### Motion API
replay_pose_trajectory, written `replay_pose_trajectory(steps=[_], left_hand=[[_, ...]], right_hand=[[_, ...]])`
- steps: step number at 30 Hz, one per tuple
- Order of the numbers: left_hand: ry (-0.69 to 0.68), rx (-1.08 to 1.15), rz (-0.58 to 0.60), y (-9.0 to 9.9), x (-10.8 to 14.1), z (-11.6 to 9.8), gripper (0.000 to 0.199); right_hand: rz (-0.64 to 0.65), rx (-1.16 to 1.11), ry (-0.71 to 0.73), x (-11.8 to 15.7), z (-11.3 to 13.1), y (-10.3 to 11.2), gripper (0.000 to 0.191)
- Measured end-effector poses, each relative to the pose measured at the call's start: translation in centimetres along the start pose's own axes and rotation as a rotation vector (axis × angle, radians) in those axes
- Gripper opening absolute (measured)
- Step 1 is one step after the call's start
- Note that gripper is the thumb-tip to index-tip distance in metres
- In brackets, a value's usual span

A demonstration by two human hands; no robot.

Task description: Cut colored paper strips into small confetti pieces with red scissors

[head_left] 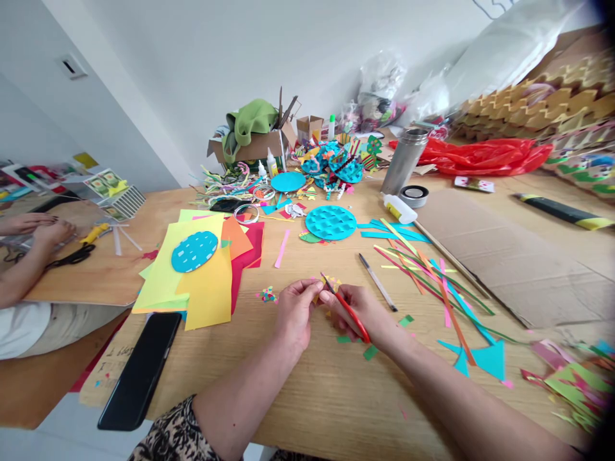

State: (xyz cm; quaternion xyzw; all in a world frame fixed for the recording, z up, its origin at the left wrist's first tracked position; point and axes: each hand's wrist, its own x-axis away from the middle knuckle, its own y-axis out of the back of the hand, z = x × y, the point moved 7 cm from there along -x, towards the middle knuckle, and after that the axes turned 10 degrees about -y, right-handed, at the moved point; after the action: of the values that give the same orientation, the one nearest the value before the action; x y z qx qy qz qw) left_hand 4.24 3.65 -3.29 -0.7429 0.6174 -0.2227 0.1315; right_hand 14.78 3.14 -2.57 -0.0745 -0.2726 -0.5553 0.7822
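Observation:
My right hand (355, 310) is closed around red-handled scissors (352, 314), their blades pointing up and left. Close beside the blade tips, my left hand (298, 310) has its thumb and fingers pinched together; what they hold is too small to make out. Small yellow paper bits (332, 282) lie just behind the hands. Green paper pieces (370, 353) are scattered under and beside my right hand. Left of my left hand sits a small heap of coloured confetti (268, 294). A pen (377, 282) lies to the right of the scissors.
Coloured paper sheets (206, 301) bear a blue dotted disc (195, 251); a phone (141, 371) lies in front. Behind are another blue disc (331, 223) and a steel flask (405, 161). Paper strips (444, 288) and cardboard (519, 256) spread rightward. A co-worker's hands (45, 230) are at far left.

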Motion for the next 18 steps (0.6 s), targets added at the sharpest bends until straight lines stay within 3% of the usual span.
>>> replay_pose_trajectory(steps=[18], left_hand=[[0.024,0.042,0.034,-0.03,-0.36,-0.32,0.015]], right_hand=[[-0.036,-0.013,-0.063,0.22,-0.06,0.66,0.043]])
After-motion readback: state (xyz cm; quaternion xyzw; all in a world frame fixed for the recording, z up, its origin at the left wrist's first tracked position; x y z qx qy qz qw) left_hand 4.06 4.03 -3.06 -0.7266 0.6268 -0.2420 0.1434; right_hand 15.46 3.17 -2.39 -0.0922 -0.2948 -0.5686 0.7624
